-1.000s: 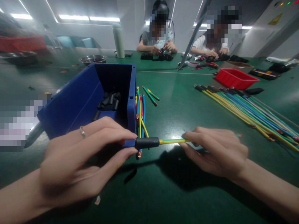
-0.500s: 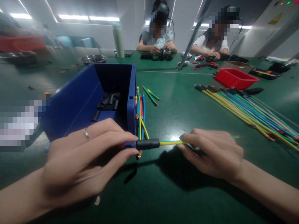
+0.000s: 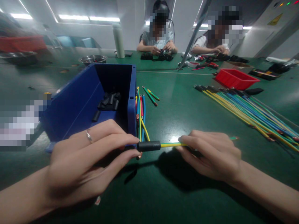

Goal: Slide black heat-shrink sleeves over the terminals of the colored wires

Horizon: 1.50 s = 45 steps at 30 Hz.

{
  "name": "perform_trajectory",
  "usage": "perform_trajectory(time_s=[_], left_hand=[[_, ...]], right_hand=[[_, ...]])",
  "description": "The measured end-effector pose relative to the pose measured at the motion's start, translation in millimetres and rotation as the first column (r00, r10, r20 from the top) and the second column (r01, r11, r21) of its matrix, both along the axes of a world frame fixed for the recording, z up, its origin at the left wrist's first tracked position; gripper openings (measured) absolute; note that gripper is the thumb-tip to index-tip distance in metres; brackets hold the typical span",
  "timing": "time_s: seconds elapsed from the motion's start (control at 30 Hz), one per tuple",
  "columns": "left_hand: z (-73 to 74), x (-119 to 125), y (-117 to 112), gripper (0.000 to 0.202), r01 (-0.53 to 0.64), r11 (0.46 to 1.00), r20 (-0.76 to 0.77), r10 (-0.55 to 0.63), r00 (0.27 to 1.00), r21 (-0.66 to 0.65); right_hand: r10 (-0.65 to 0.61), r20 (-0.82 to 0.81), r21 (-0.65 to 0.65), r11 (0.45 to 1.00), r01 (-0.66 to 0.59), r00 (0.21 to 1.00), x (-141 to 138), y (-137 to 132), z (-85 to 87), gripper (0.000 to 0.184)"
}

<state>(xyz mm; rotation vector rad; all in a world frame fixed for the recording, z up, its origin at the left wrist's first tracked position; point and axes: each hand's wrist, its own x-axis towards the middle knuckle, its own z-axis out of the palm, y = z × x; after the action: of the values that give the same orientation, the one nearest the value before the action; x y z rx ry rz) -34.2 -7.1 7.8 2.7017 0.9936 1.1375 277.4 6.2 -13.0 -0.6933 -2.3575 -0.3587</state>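
Note:
A short black tube (image 3: 149, 145), like heat-shrink sleeving, sits around one end of a yellow-green wire (image 3: 170, 145). My left hand (image 3: 91, 161) wears a ring and is closed, thumb and fingertips pinching the tube's left end. In my right hand (image 3: 210, 154) the wire is gripped between thumb and fingers, a short way right of the tube. The wire's end inside the tube is hidden. Beside my left hand stands a blue bin (image 3: 70, 102) with several loose black tubes (image 3: 109, 101) in it.
Several coloured wires (image 3: 143, 115) lie along the bin's right side, with short green-yellow pieces (image 3: 150, 95) beyond. A row of sleeved wires (image 3: 245, 109) lies at right near a red tray (image 3: 237, 78). Two people work across the green table (image 3: 177, 102); a metal bowl (image 3: 92, 59) stands behind the bin.
Both hands keep their grips, having shifted only slightly. My right hand is a little further left along the wire. The co-worker at right has brought their hands together.

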Motion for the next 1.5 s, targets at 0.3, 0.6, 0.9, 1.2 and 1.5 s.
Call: perform_trajectory(time_s=[0.3,0.6,0.9,1.2,1.5], left_hand=[[-7.9,4.5,-1.7,0.014,0.002,1.0,0.039,-0.002,0.999,0.002],[-3.1,2.8,-2.7,0.019,0.014,1.0,0.015,-0.013,1.0,-0.027],[-9.2,7.9,-6.0,0.016,-0.016,1.0,0.043,0.016,0.999,0.001],[-9.3,8.2,-4.2,0.018,0.002,1.0,0.058,-0.001,0.998,-0.005],[-11.1,7.4,-4.2,0.019,0.025,0.999,0.065,-0.023,0.998,-0.027]], right_hand=[[0.004,0.029,-0.018,1.0,-0.003,1.0,-2.4,-2.6,2.3,0.015],[-0.009,-0.045,-0.026,1.0,0.008,0.999,-2.5,-5.0,-10.8,0.009],[-0.003,-0.048,-0.049,0.999,0.0,0.999,-4.2,-7.0,-15.2,0.009],[0.022,-0.053,-0.043,0.999,-0.024,0.998,-7.6,-8.7,-12.7,0.012],[0.021,-0.06,-0.051,0.998,-0.024,0.998,-6.7,-9.3,-15.2,0.012]])
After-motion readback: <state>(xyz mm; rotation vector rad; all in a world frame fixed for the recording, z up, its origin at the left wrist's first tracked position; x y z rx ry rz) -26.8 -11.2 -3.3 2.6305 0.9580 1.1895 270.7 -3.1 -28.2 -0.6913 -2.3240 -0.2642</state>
